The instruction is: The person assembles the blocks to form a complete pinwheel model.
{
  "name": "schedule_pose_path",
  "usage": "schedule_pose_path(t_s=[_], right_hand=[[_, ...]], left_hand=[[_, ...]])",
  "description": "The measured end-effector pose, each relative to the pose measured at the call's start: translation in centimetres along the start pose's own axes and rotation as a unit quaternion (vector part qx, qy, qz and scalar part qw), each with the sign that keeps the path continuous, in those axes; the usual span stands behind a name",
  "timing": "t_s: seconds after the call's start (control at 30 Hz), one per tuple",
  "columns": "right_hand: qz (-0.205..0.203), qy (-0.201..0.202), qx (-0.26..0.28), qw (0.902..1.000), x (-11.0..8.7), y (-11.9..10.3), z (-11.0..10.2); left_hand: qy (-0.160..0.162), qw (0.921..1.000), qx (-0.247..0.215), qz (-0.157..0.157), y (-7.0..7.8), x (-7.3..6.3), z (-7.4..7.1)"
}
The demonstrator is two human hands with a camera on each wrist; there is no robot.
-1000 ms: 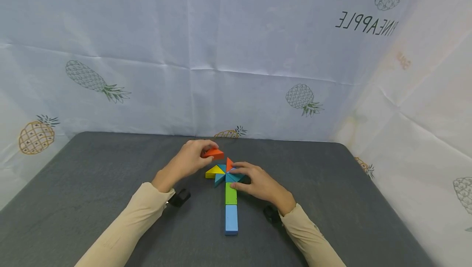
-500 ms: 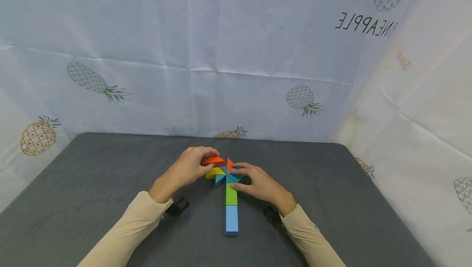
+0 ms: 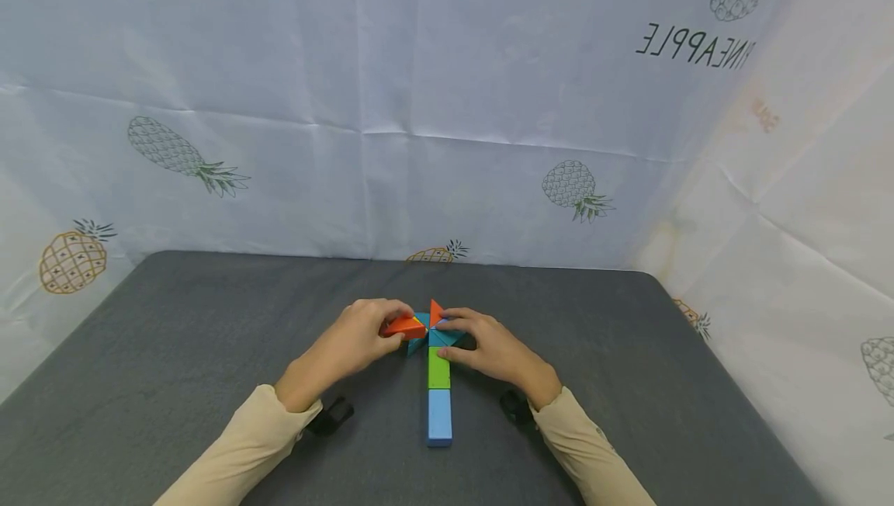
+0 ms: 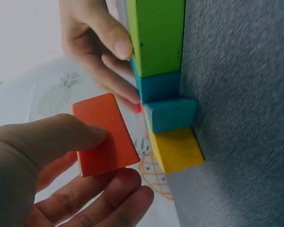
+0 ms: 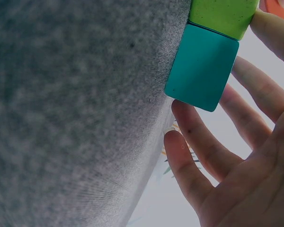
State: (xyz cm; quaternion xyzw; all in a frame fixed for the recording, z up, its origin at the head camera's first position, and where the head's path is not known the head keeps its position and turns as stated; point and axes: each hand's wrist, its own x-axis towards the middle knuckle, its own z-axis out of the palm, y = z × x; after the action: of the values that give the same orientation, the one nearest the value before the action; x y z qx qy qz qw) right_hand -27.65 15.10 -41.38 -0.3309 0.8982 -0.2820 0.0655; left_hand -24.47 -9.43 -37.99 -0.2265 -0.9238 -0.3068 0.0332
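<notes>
My left hand [image 3: 359,339] pinches an orange-red triangular block [image 3: 407,327] between thumb and fingers. In the left wrist view, that block is apart from the yellow block [image 4: 179,150] and a teal block [image 4: 174,115] beside it. My right hand [image 3: 494,347] rests on the ring of triangular blocks, fairly straight fingers touching it and thumb at the green block [image 3: 438,370]. In the right wrist view, fingertips touch a teal block [image 5: 203,66]. Another orange triangle [image 3: 435,312] points away at the ring's top. My hands partly cover the ring.
A light blue rectangular block [image 3: 439,417] continues the row below the green one, toward me. Everything lies on a dark grey table [image 3: 209,351]. Behind stands a white curtain [image 3: 447,87] printed with pineapples.
My left hand has moved toward me and lower with the orange-red block, from beyond the ring to over the yellow block, now mostly covered. My right hand has stayed in place.
</notes>
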Motion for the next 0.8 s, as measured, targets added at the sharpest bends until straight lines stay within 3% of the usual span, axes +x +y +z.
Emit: schedule_pose_path(t_s=[0.53, 0.8], right_hand=[[0.010, 0.000, -0.003, 0.9999, 0.0, -0.1, 0.1], [0.002, 0.002, -0.006, 1.0000, 0.0, -0.2, 0.0]], left_hand=[[-0.025, 0.9994, 0.000, -0.022, 0.0, -1.7, 0.8], [-0.047, 0.9971, 0.009, -0.059, 0.1, -1.8, 0.9]])
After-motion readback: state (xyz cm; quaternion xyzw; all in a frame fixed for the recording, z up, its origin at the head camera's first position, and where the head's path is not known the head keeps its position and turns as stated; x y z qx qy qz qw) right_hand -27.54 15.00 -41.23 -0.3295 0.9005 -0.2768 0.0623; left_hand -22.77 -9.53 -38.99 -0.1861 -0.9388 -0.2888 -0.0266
